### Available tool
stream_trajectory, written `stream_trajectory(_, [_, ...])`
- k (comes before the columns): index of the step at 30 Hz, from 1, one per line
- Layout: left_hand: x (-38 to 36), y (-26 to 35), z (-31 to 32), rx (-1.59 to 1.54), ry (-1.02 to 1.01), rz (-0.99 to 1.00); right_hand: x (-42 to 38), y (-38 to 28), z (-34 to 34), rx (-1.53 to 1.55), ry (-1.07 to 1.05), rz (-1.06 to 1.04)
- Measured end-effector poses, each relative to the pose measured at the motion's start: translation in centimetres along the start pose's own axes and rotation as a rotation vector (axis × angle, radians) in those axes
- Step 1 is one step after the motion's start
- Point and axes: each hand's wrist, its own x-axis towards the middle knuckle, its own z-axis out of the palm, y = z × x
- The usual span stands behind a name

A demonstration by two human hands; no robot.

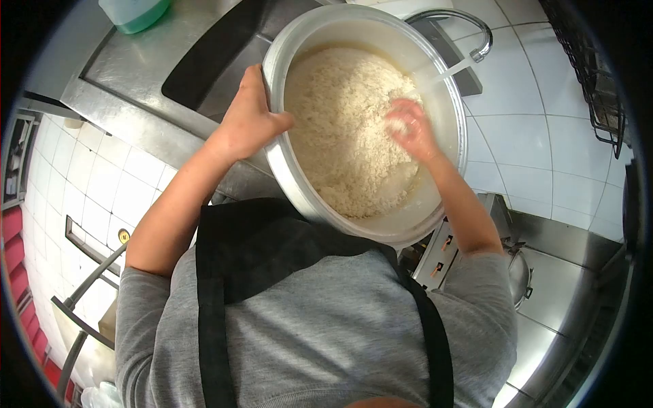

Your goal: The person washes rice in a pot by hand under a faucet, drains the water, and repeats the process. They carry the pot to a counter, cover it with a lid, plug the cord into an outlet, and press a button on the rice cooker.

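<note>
Head view: round silver metal pot [360, 30] of off-white, rice-like grain [340, 129], with two bare hands.
Pot towards twelve o'clock of the view, beside a dark angular sink [204, 68] in a stainless-steel desk [146, 64] at its ten o'clock. Left hand [246, 126]: at the pot's nine o'clock, fingers gripping the rim, thumb over the edge. Right hand [412, 130]: inside the pot towards three o'clock, at the grain, fingers curled and blurred; whether they hold grain cannot be told. Curved chrome tap [484, 46]: at the pot's one o'clock, with a pale stream [445, 74] crossing the rim inward.
</note>
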Motion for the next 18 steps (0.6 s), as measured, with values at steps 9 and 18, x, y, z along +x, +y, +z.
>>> stream_trajectory(9, [0.1,-0.3,0.2,0.0,0.025,0.03,8.2,-1.2,8.3,-0.201,0.245,0.029])
stream_trajectory(18, [0.1,-0.6,0.2,0.04,0.037,0.056,1.1,-11.4,7.6,-0.491,-0.435,-0.427])
